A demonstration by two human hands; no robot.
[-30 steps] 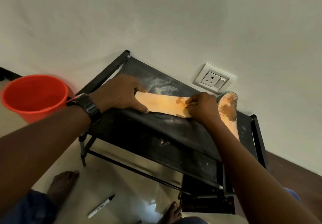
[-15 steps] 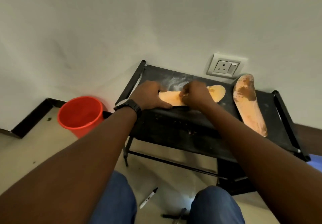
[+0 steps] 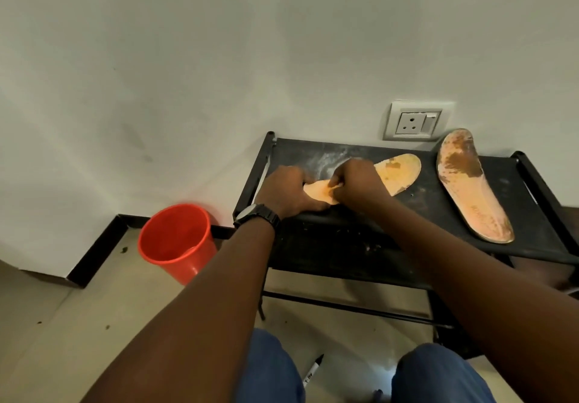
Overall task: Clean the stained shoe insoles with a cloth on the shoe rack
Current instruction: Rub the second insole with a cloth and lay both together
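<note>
While both hands were down on the shoe rack (image 3: pixel 344 246), the first insole (image 3: pixel 399 172) lay flat across the rack's black top shelf. Its toe end pointed right and its heel end was under the hands. Left hand (image 3: pixel 288 191) rested on the heel end, fingers laid close together and fairly straight over it, thumb along the near edge, pressing it down. Black watch (image 3: pixel 257 216) on that wrist. Right hand (image 3: pixel 357 183) sat just beside the left, touching it. Its fingers were curled and bunched, tips pinching at the first insole's orange surface. Couldn't tell if a cloth was inside that grip, since the knuckles hid it. Brown stain patches showed on the first insole's exposed toe half.

Second insole (image 3: pixel 470 189) lay apart on the right side of the same shelf, angled, toe toward the wall and heavily stained brown at that end. No hand was on it. White dusty smears marked the shelf behind the hands.

Wall socket (image 3: pixel 415 122) was above the rack's back edge. Red bucket (image 3: pixel 175 239) stood on the floor just left of the rack, by the dark skirting. Marker (image 3: pixel 311 371) lay on the floor between the person's knees (image 3: pixel 272 368), which were in blue trousers.
</note>
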